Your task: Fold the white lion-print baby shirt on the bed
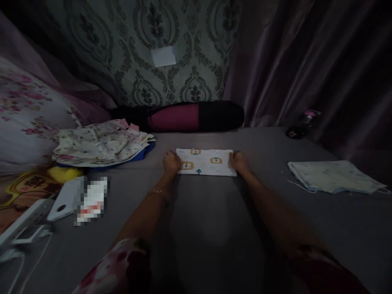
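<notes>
A white cloth (206, 162) printed with orange lion-like faces and a green arrow lies folded into a flat rectangle on the grey bed sheet (208, 212). My left hand (172, 161) grips its left end, fingers curled round the edge. At the opposite end my right hand (239, 161) is closed on the right edge in the same way. Both arms reach straight forward, and the cloth is stretched level between the hands. Its underside and my fingertips are hidden.
A heap of patterned clothes (104, 141) lies at the left, near a yellow plush item (64, 174), a white power bank (65, 200) and a power strip (26, 220). To the right rests a folded pale cloth (333, 175). A black and magenta bolster (174, 117) lines the wall.
</notes>
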The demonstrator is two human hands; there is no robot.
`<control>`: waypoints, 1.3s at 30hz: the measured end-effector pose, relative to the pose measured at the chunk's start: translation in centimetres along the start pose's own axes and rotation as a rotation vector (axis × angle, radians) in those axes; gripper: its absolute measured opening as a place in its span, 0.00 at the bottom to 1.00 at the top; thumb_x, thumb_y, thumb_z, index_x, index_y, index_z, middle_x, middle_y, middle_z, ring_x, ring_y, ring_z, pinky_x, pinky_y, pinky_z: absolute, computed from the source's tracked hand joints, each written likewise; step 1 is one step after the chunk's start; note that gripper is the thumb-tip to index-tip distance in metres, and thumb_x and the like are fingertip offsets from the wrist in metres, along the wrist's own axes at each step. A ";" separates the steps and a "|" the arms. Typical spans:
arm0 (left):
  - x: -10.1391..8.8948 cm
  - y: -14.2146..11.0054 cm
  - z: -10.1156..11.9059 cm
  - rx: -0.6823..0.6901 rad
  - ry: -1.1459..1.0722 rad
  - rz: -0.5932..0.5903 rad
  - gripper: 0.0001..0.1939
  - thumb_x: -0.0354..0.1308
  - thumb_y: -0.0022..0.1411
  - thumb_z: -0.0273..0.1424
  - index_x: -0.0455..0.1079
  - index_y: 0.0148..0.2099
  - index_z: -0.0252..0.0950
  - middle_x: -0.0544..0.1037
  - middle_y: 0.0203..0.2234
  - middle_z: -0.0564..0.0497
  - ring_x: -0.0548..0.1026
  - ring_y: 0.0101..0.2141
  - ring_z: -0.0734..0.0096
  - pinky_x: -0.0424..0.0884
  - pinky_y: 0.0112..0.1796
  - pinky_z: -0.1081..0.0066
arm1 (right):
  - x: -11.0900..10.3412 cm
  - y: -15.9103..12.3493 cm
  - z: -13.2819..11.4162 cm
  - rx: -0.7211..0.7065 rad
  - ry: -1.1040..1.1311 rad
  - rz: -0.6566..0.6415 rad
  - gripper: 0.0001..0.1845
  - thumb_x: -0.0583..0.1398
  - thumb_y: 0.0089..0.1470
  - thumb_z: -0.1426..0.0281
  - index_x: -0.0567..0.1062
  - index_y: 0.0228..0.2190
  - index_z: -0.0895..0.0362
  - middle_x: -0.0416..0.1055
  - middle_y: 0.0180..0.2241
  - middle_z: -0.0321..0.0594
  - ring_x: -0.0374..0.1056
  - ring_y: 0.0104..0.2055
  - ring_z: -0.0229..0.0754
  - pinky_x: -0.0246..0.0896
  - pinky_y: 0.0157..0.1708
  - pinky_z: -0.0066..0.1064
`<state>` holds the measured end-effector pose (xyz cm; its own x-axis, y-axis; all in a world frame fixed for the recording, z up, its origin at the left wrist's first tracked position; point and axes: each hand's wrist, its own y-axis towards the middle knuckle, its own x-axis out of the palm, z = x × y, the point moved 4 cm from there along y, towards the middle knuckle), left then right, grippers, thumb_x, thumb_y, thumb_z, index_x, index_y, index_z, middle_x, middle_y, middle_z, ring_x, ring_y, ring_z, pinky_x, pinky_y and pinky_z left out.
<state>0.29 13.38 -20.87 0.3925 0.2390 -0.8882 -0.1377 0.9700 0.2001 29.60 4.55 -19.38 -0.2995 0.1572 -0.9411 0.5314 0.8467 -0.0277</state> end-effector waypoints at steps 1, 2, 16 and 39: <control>-0.4 -0.3 0.4 0.012 0.013 0.031 0.18 0.42 0.70 0.33 0.65 0.52 0.27 0.71 0.48 0.31 0.71 0.52 0.51 0.65 0.50 0.59 | -0.4 -0.4 -0.4 -0.015 -0.010 0.036 0.23 0.46 0.66 0.62 0.70 0.50 0.64 0.73 0.47 0.60 0.71 0.50 0.53 0.62 0.47 0.39; -0.8 -0.7 0.9 0.041 0.026 0.062 0.19 0.42 0.70 0.35 0.65 0.53 0.27 0.71 0.50 0.31 0.70 0.53 0.50 0.64 0.51 0.58 | -0.8 -0.9 -1.0 -0.040 -0.027 0.089 0.23 0.45 0.66 0.63 0.70 0.50 0.64 0.72 0.47 0.60 0.70 0.51 0.53 0.61 0.49 0.39; 2.6 -4.6 6.3 0.617 0.137 -0.327 0.28 0.38 0.70 0.33 0.52 0.69 0.35 0.53 0.68 0.42 0.48 0.68 0.56 0.46 0.64 0.49 | 4.8 -4.3 -9.8 -0.562 -0.151 -0.050 0.29 0.43 0.65 0.66 0.56 0.65 0.56 0.48 0.69 0.43 0.41 0.70 0.51 0.32 0.65 0.54; 2.9 -3.2 3.3 0.213 0.163 -0.141 0.37 0.38 0.69 0.48 0.54 0.68 0.26 0.53 0.67 0.34 0.50 0.67 0.47 0.46 0.63 0.51 | 5.1 -2.6 -5.2 -0.273 -0.102 0.120 0.37 0.44 0.64 0.59 0.54 0.64 0.72 0.48 0.67 0.55 0.41 0.69 0.54 0.33 0.66 0.46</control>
<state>4.84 11.07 -22.77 0.2404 0.1081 -0.9646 0.1081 0.9846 0.1373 22.57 5.80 -22.33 -0.1591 0.2240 -0.9615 0.3218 0.9325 0.1640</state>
